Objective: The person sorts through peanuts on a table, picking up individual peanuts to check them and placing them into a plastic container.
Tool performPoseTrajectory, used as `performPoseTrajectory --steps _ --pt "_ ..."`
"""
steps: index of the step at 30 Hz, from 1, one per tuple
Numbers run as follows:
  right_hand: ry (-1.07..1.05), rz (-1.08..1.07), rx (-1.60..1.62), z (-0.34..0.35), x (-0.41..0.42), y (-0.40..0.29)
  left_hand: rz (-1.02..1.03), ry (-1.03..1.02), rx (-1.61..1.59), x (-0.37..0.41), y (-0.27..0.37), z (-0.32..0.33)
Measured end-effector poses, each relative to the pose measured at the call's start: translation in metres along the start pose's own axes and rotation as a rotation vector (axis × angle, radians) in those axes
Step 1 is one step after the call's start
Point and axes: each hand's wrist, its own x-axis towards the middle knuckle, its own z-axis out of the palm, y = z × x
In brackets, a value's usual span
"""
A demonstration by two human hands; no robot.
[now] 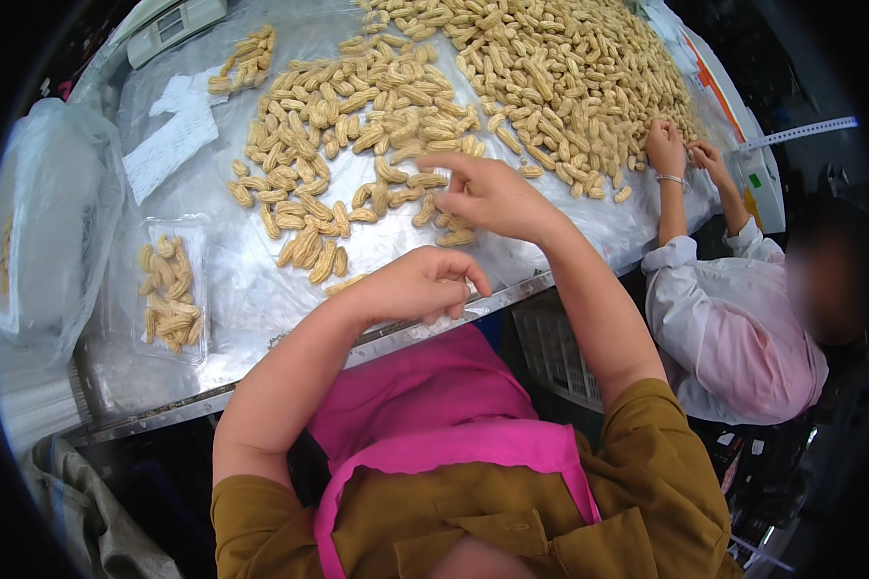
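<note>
Loose unshelled peanuts (366, 108) are spread over the plastic-covered metal table in front of me. My right hand (492, 194) reaches over their near right side, index finger stretched out and apart from the other fingers. It touches or hovers just above a few peanuts, and nothing shows in its grasp. Close to the table's front edge is my left hand (423, 284), palm down with fingers curled. Its palm is hidden, so I cannot tell whether it holds anything. Left of the spread lies a clear plastic tray (204, 318) with a white liner and several peanuts.
A large peanut heap (550, 79) covers the back right, where a co-worker's hands (666, 148) are. White absorbent pads (177, 145) and a small peanut group (250, 58) lie back left. A scale (174, 29), a clear plastic bag (58, 217) and stacked trays (40, 405) line the left side.
</note>
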Motion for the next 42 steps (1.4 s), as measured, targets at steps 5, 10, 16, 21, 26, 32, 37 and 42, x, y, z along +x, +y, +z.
performPoseTrajectory --steps 5,10,16,21,26,32,37,42 --pt "0.219 0.123 -0.071 -0.017 0.011 0.02 0.089 0.076 -0.012 0.003 -0.004 -0.003" --pt "0.398 0.12 -0.474 -0.01 0.044 0.033 0.097 0.273 -0.027 0.006 0.003 -0.001" --pt "0.22 -0.161 -0.247 0.014 0.065 0.007 0.01 0.154 -0.021 0.007 -0.004 -0.007" --pt "0.012 -0.033 0.021 0.01 0.036 -0.006 -0.038 0.139 0.052 0.005 -0.002 -0.005" --pt "0.274 0.135 -0.082 -0.027 0.055 0.02 -0.042 0.129 0.056 0.005 0.002 -0.004" --pt "0.277 0.192 -0.251 -0.028 0.098 0.035 0.011 0.066 0.055 0.008 -0.006 -0.008" --pt "0.104 0.144 0.206 -0.029 0.071 0.007 0.028 0.045 0.049 0.006 -0.01 -0.008" --pt "0.103 0.211 0.306 -0.037 0.03 0.034 0.034 0.022 0.069 0.005 -0.009 -0.008"
